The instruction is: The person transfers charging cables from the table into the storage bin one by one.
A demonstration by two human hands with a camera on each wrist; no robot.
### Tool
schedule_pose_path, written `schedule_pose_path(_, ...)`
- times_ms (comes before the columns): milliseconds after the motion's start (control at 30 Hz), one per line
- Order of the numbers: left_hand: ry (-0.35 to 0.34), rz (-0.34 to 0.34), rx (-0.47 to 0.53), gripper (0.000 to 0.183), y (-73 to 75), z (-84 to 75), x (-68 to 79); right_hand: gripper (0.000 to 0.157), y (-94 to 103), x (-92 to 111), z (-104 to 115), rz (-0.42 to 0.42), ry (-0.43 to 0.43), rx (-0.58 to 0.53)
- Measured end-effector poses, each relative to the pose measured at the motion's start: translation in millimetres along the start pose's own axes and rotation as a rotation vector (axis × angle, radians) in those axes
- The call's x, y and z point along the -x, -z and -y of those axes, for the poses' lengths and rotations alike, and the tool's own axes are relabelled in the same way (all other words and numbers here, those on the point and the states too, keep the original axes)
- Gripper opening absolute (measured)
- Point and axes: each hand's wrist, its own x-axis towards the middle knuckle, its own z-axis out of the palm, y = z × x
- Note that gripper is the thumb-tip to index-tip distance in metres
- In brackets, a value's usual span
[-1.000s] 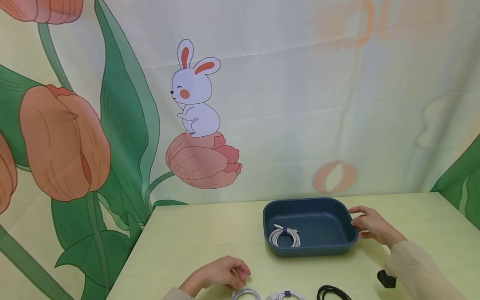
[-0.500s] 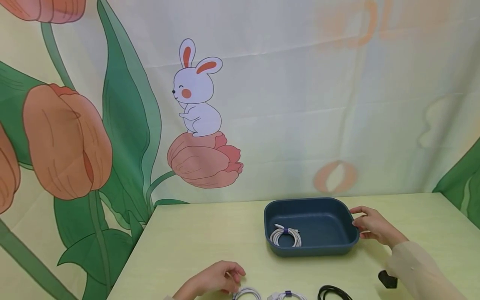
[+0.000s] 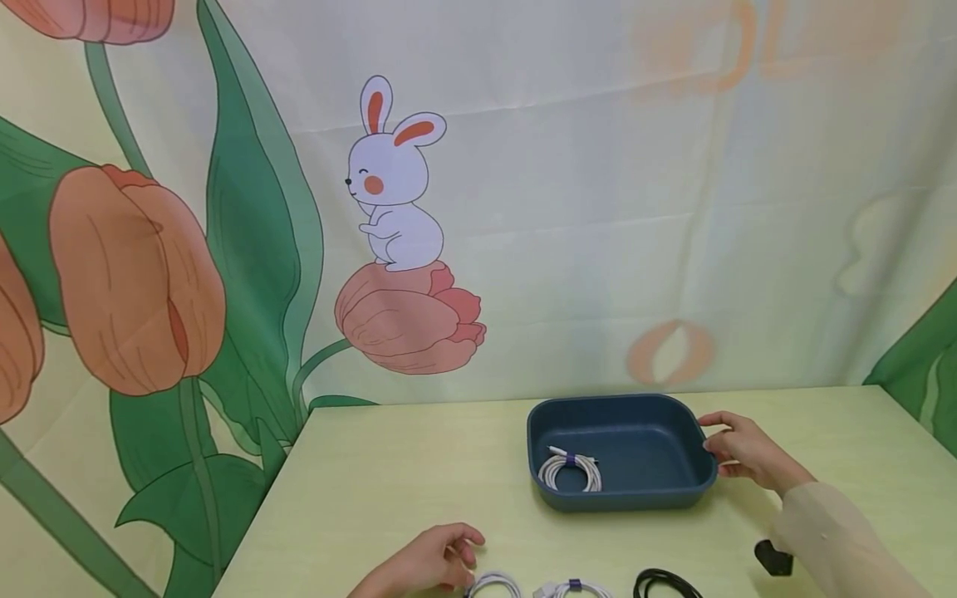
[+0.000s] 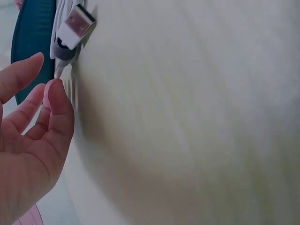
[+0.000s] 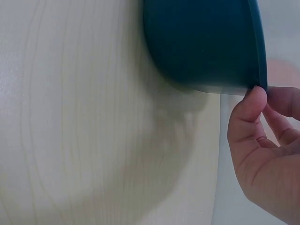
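Note:
My left hand (image 3: 429, 561) is beside a coiled white cable (image 3: 495, 577) at the front edge of the head view, fingers loosely bent and holding nothing. In the left wrist view its thumb tip is right by a white cable end, below a USB plug (image 4: 77, 26) with a grey collar. At the back stands a dark blue rectangular tray (image 3: 635, 500). My right hand (image 3: 751, 453) is at its right end, and in the right wrist view thumb and fingers pinch the rim. A coiled white cable (image 3: 549, 477) with a purple tie lies inside the tray, at the left.
Along the front lie another white cable (image 3: 586, 588) with a purple tie and a black cable (image 3: 665, 579), both partly cut off. A small black object (image 3: 772, 558) sits beside the right sleeve. Behind the pale table (image 3: 389, 465) hangs a cloth with tulips and a rabbit.
My left hand has drawn a little to the left, away from the nearest white cable. The right hand stays at the tray's end; the view has shifted slightly.

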Motion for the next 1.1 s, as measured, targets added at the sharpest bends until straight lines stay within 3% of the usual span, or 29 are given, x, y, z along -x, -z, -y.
schedule_pose_path(233, 0.039, -0.051, -0.027, 0.040, -4.3, 0.3, -0.7, 0.047, 0.5, 1, 2, 0.003, 0.004, 0.002)
schedule_pose_path(533, -0.065, -0.079, -0.152, 0.051, -8.5, -2.4, -1.0, 0.048, 2.5, 1, 2, 0.002, 0.002, 0.006)
schedule_pose_path(733, -0.087, -0.088, -0.203, 0.051, -8.6, -1.1, -1.1, 0.048, 1.4, 1, 0, 0.000, 0.001, 0.005)
schedule_pose_path(800, -0.075, -0.096, -0.210, 0.052, -9.4, -1.0, -1.3, 0.048, 1.0, 1, 0, -0.001, -0.001, 0.001)
schedule_pose_path(1000, 0.049, -0.122, -0.194, 0.051, -13.6, -3.2, -3.1, 0.047, -0.7, 2, 2, -0.001, -0.004, -0.001)
schedule_pose_path(1100, 0.054, -0.134, -0.197, 0.050, -14.9, -3.2, -3.1, 0.048, -1.2, 3, 2, 0.000, -0.004, -0.001)
